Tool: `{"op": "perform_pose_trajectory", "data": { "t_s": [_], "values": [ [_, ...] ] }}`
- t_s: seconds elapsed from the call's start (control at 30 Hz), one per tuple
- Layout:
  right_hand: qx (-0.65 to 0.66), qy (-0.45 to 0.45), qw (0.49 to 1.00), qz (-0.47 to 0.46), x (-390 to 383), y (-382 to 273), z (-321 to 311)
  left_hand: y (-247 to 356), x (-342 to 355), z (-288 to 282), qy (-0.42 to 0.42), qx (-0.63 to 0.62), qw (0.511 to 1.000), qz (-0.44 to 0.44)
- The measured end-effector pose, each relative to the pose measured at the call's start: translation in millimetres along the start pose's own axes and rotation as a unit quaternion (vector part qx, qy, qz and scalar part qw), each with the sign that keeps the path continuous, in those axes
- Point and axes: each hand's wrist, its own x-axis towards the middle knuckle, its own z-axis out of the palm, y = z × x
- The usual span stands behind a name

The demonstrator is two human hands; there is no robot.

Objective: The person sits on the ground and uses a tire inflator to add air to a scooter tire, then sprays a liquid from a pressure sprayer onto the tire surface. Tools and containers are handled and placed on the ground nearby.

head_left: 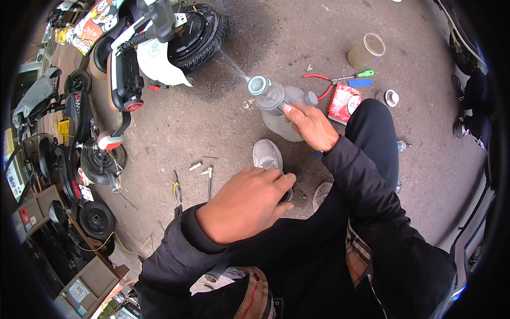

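Left hand [241,206], lower centre: fingers loosely bent, palm side hidden, can't tell if anything's in it. Right hand [316,127], centre: wrapped round the neck/handle of a translucent spray bottle [284,125], mid-frame. Nozzle faces upper left, fine jet reaching the tyre [210,50]; probably held out there to keep it aimed. Pliers [177,192] and a socket-type wrench [210,181] lie left of the shoes, likely parked within reach. Red-handled cutters [317,77] and a green-handled screwdriver [364,74] lie upper right, near a tub [366,50] of murky liquid, upright, presumably so it won't spill. Scooter [125,80], upper left, has its wheel turned toward the worker, which should give access. Labels: red box [345,103], right of the bottle, has a white printed panel; white mudguard [159,58] carries a faint mark; patterned cover [95,26] at upper left has lettering. Not transcribing any.
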Motion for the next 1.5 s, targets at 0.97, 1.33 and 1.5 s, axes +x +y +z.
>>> {"op": "perform_pose_trajectory", "data": {
  "t_s": [0.97, 1.33, 1.5],
  "values": [
    [0.018, 0.018, 0.999, -0.034, 4.5, 6.3, 3.0, 1.8, 3.5, -10.0, -0.069, -0.005, 0.997, -0.031],
    [0.026, 0.154, 0.987, -0.032, 29.6, 13.9, -7.4, -11.8, 11.0, -11.6, -0.082, -0.016, 0.996, -0.040],
    [0.008, 0.171, 0.985, -0.028, 52.1, 34.7, -8.5, -79.4, 23.2, -1.1, -0.107, -0.001, 0.993, -0.048]
  ]
}}
